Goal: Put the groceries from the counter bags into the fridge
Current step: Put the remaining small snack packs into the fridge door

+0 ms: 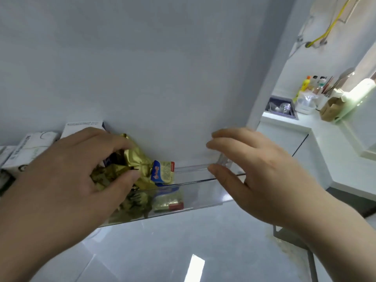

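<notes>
A clear plastic door bin (203, 192) hangs on the white inner face of the fridge door (152, 78). My left hand (67, 174) grips a crumpled gold foil packet (138, 159) inside the bin's left part. A small blue-and-yellow sachet (162, 171) leans against the gold packet. White cartons (30, 147) stand at the far left, partly hidden by my left hand. My right hand (254, 169) hovers over the bin's right end with fingers loosely bent, holding nothing.
To the right runs a white counter (321, 127) with a brown paper bag (330, 108), a sink (281, 107) and several bottles. Glossy pale floor tiles (183, 251) lie below the bin. A grey metal stand leg (293, 235) shows at lower right.
</notes>
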Demonstrator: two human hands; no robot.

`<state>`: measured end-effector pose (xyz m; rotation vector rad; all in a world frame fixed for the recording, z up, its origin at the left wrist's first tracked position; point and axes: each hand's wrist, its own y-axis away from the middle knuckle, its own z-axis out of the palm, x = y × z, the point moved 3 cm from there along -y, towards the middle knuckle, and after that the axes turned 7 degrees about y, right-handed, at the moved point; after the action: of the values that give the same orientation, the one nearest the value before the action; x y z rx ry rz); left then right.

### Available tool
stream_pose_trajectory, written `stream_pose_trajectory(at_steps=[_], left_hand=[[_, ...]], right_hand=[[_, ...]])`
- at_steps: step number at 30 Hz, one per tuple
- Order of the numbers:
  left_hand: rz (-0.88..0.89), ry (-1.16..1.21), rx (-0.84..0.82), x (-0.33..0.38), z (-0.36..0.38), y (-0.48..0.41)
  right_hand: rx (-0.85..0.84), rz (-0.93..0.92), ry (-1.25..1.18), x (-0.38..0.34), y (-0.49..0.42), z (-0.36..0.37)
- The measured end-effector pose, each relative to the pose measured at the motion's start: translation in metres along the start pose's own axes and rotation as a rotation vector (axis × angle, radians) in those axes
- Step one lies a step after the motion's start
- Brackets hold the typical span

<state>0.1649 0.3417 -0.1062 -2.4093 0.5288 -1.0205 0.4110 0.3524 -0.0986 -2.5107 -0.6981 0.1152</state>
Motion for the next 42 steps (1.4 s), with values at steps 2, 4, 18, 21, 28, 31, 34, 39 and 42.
stream_pose_trajectory(at_steps=[2, 4, 18, 21, 28, 31, 34, 39, 42], left_hand=[[-0.018, -0.039, -0.021, 0.011, 0.002, 0.000], [-0.013, -0.066, -0.021, 0.030, 0.012, 0.000], [0.365, 0.127, -0.285, 0.263, 0.198, 0.018], [0.445, 0.191, -0.424, 0.309, 0.247, 0.022], [0.622, 0.356, -0.737, 0.439, 0.370, 0.047], [0.683, 0.451, -0.905, 0.497, 0.423, 0.067], [0.767, 0.580, -1.028, 0.557, 0.466, 0.090], [0.814, 0.735, -1.267, 0.637, 0.533, 0.116], [0.841, 0.772, -1.382, 0.666, 0.574, 0.136]], right_hand=[[0.006, 0.045, 0.057, 0.016, 0.018, -0.014], [0.001, 0.106, 0.092, 0.036, 0.044, -0.030], [-0.111, 0.699, 0.122, 0.162, 0.296, -0.146], [-0.084, 0.857, 0.128, 0.182, 0.365, -0.174], [0.004, 1.297, 0.226, 0.195, 0.523, -0.228], [0.012, 1.494, 0.281, 0.188, 0.584, -0.252], [0.035, 1.680, 0.318, 0.181, 0.634, -0.272], [0.027, 1.943, 0.362, 0.175, 0.691, -0.295], [0.006, 2.092, 0.386, 0.172, 0.719, -0.302]])
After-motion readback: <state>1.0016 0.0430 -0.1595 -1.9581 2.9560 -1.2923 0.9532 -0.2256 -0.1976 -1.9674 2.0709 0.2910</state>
